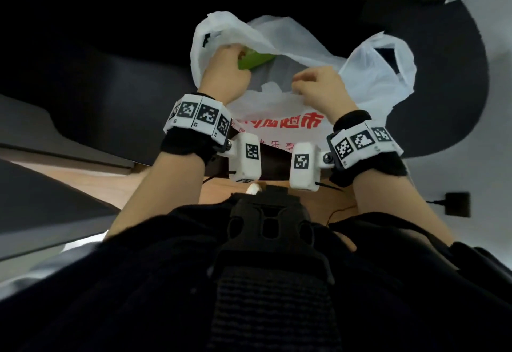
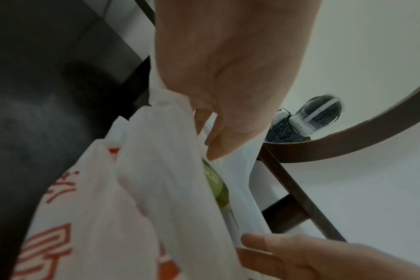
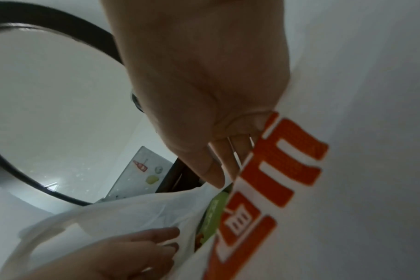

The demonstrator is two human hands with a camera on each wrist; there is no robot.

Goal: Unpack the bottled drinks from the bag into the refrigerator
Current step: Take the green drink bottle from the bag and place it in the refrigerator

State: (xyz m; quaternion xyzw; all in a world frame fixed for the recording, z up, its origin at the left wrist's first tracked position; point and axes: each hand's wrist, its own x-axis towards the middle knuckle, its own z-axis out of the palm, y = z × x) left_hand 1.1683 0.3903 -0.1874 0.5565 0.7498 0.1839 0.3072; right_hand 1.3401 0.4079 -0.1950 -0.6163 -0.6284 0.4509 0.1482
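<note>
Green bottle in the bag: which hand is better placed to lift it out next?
Probably the left hand: it reaches into the white bag with its fingers at the green bottle. The right hand pinches the bag's near edge.

Both forearms reach forward side by side, each wrist wrapped in a dark band with white marker blocks. The left hand (image 1: 221,70) sits farther out, fingers curled around the bottle (image 1: 62,62) inside the bag (image 1: 277,127). The right hand (image 1: 318,88) is nearer and to the right, thumb and fingertips pinching the bag's near edge.
</note>
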